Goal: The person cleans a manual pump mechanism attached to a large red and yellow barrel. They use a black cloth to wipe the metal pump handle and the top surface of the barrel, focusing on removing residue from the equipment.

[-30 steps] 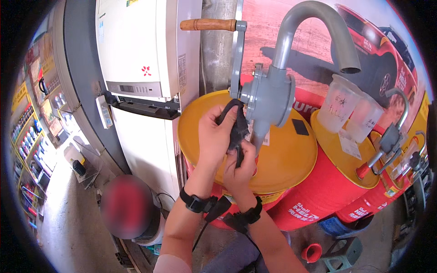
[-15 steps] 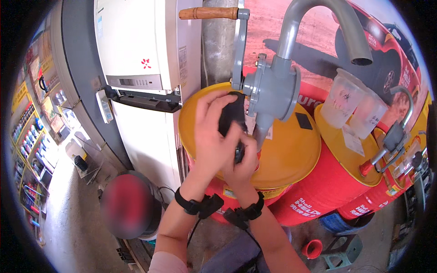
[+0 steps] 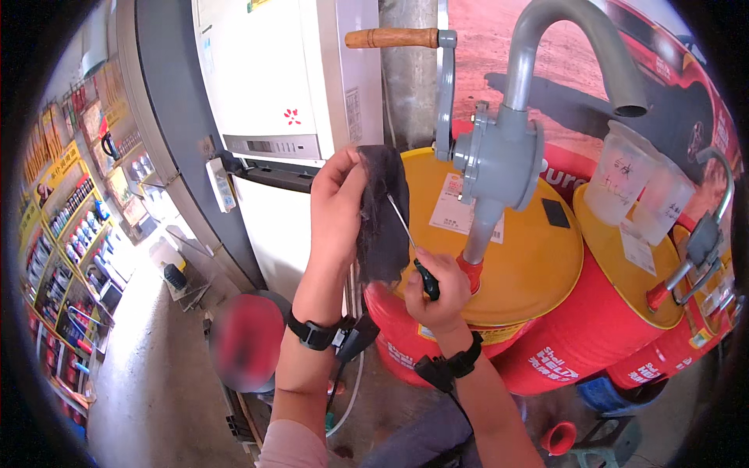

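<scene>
My left hand (image 3: pixel 337 204) holds a dark, dirty rag (image 3: pixel 383 212) up in front of a yellow-topped red drum (image 3: pixel 523 265). My right hand (image 3: pixel 437 290) grips the black handle of a thin screwdriver (image 3: pixel 413 251), whose metal shaft points up into the rag. Both wrists wear black straps. A grey hand-crank pump (image 3: pixel 499 156) with a wooden handle (image 3: pixel 394 37) and curved spout stands on the drum just right of my hands.
A white appliance (image 3: pixel 289 101) stands behind my left hand. Two clear measuring jugs (image 3: pixel 640 191) sit on a second red drum (image 3: pixel 624 312) to the right. Shelves of small goods (image 3: pixel 55 226) line the left. A red funnel (image 3: pixel 560 437) lies on the floor.
My hands have risen away from the pump's body. The rag now hangs open from my left hand, and the screwdriver shaft shows against it.
</scene>
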### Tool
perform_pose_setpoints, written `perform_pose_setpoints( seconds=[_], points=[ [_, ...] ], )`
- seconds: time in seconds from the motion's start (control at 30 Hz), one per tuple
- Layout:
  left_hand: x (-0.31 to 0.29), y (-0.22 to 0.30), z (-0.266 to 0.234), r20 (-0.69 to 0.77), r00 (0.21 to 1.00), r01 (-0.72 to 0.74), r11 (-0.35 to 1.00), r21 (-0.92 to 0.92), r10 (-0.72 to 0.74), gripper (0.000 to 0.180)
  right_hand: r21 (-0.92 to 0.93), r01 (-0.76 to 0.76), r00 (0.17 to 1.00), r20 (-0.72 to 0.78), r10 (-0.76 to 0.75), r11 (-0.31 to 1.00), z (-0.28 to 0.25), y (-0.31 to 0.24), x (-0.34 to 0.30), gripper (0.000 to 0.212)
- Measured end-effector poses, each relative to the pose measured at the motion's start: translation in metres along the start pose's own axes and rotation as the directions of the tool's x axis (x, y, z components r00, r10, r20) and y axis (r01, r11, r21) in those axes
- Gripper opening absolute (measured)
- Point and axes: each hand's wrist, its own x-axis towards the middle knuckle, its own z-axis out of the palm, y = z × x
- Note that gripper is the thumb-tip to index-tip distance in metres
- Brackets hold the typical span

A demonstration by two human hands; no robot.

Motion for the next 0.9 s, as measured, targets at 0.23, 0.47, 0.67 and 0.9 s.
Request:
perform_pose_setpoints(
  seconds=[0.23, 0.47, 0.67, 0.9],
  points=[
    [-0.007, -0.007, 0.002, 0.025, 0.998, 0.059, 0.982, -0.18, -0.055, 0.027, 0.006, -0.052, 0.998, 0.031, 0.052, 0.999, -0.003, -0.001, 0.001, 0.032],
    [-0.011, -0.009, 0.006, 0.076, 0.997, -0.004, 0.982, -0.188, 0.019, 0.026, 0.017, -0.195, 0.981, 0.015, 0.195, 0.981, -0.002, -0.002, -0.001, 0.025],
    [-0.01, -0.01, 0.006, 0.08, 0.995, -0.05, 0.981, -0.185, 0.065, 0.025, 0.049, -0.255, 0.966, 0.043, 0.253, 0.966, -0.002, -0.002, -0.002, 0.024],
    [-0.02, -0.007, 0.017, 0.166, 0.976, -0.151, 0.986, 0.066, 0.138, 0.024, 0.069, -0.391, 0.92, 0.052, 0.389, 0.918, 0.001, 0.001, -0.006, 0.028]
  ],
)
